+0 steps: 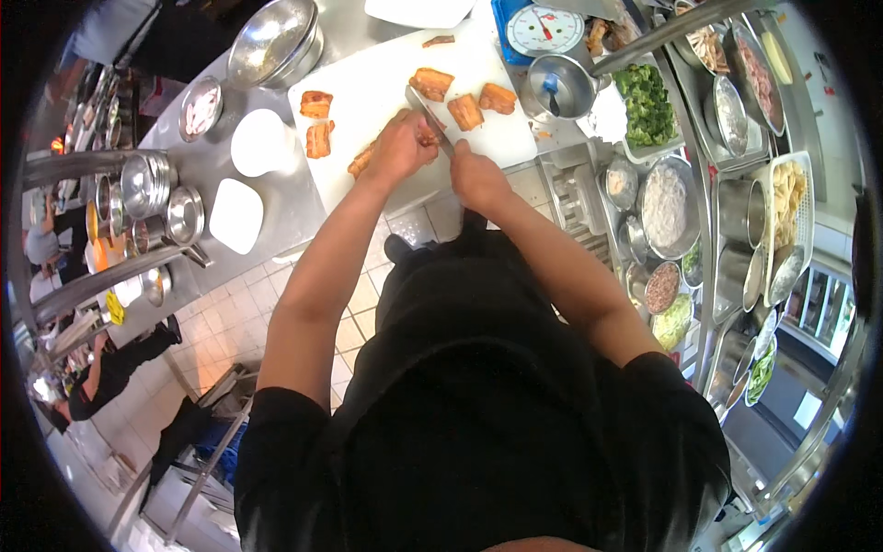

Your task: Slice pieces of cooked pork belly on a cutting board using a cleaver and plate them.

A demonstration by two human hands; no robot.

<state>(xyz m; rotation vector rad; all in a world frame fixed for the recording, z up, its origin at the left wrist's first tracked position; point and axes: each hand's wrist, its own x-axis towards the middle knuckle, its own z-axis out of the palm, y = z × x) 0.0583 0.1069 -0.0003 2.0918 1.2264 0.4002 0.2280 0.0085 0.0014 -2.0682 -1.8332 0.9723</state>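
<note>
My right hand (481, 181) grips a kitchen knife (422, 105), its blade pointing away from me over a white cutting board (372, 76). Just left of the blade, my left hand (401, 146) holds a piece of browned meat (429, 136) against the board, its fingertips bent close to the steel. Part of that piece is hidden by the fingers and blade. Another meat chunk (360, 162) lies partly under my left wrist. Beyond the blade tip sits a thick browned block (432, 83), with two more blocks (465, 112) to its right. Two pieces (317, 139) lie along the board's left side.
Steel mixing bowls (276, 45), a white round container (261, 143) and a white square dish (236, 216) stand left. To the right are a dial scale (545, 31), a steel pot (560, 86), chopped greens (646, 103) and several ingredient pans. Another person (114, 369) is at far left.
</note>
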